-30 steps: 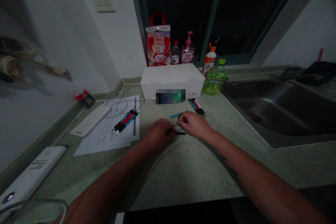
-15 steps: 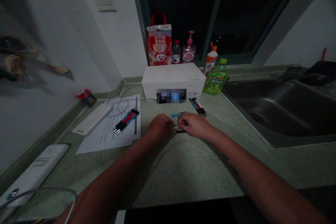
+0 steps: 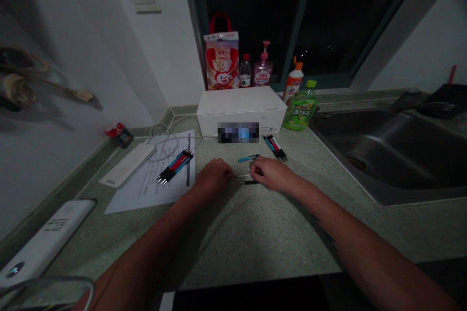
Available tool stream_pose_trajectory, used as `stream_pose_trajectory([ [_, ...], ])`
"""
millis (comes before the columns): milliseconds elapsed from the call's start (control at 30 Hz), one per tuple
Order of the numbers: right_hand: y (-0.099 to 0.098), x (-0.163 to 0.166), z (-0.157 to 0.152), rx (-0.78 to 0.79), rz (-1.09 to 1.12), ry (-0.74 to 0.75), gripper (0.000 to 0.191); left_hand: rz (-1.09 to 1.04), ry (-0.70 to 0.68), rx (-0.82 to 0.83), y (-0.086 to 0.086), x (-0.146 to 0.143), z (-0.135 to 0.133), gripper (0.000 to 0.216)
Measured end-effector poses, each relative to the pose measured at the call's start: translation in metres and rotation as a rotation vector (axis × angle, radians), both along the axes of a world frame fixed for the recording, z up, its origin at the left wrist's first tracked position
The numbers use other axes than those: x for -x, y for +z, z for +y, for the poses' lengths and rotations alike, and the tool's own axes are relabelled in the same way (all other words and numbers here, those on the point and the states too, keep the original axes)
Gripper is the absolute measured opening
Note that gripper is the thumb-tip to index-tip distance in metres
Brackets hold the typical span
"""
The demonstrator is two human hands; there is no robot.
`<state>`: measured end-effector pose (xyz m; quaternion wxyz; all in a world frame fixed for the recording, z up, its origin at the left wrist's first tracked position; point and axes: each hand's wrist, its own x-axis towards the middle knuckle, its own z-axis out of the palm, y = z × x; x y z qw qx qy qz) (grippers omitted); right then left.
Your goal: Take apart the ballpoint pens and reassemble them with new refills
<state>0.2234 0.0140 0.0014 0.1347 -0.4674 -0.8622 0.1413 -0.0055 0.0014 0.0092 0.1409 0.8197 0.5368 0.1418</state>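
Both my hands rest on the green speckled counter [image 3: 255,233]. My left hand [image 3: 212,176] is closed, pinching one end of a thin pale pen refill [image 3: 241,175]. My right hand [image 3: 272,174] is closed at the refill's other end, and a short black pen part [image 3: 248,182] lies just under its fingers. A blue pen piece [image 3: 248,158] lies just beyond the hands. One bundle of red, blue and black pens [image 3: 174,166] lies on a printed sheet [image 3: 153,182] to the left; a smaller bundle [image 3: 275,147] lies to the right.
A white box [image 3: 241,107] stands behind the hands, with a red bag [image 3: 222,60], bottles and a green bottle [image 3: 301,107] at the window. A steel sink [image 3: 386,150] is on the right. White devices [image 3: 127,164] [image 3: 47,240] and a cable lie left.
My left hand has drawn slightly left, away from my right hand, so the thin refill now shows between them. The camera shifted a little.
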Motion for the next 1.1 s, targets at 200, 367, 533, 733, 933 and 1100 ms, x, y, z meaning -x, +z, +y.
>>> stream_pose_trajectory([
  [200, -0.002, 0.004, -0.001, -0.013, -0.025, -0.008, 0.006, -0.023, 0.006, -0.014, -0.003, -0.007, -0.002, 0.013],
  [367, -0.002, 0.01, -0.003, -0.01, -0.025, 0.005, 0.007, -0.018, -0.021, -0.04, -0.008, -0.015, -0.005, 0.016],
  [533, 0.003, 0.003, 0.004, -0.123, 0.057, -0.084, 0.009, -0.051, -0.124, -0.175, -0.014, -0.018, -0.001, 0.027],
  [733, -0.009, -0.001, 0.013, -0.257, -0.038, 0.006, 0.032, 0.165, -0.283, -0.221, -0.017, -0.023, 0.005, 0.04],
  [933, -0.009, -0.001, 0.014, -0.241, -0.14, -0.032, 0.021, 0.23, -0.24, -0.212, -0.012, -0.02, 0.006, 0.032],
  [1100, 0.0, -0.001, 0.011, -0.239, -0.184, -0.056, 0.015, 0.246, -0.207, -0.224, -0.012, -0.017, 0.011, 0.026],
])
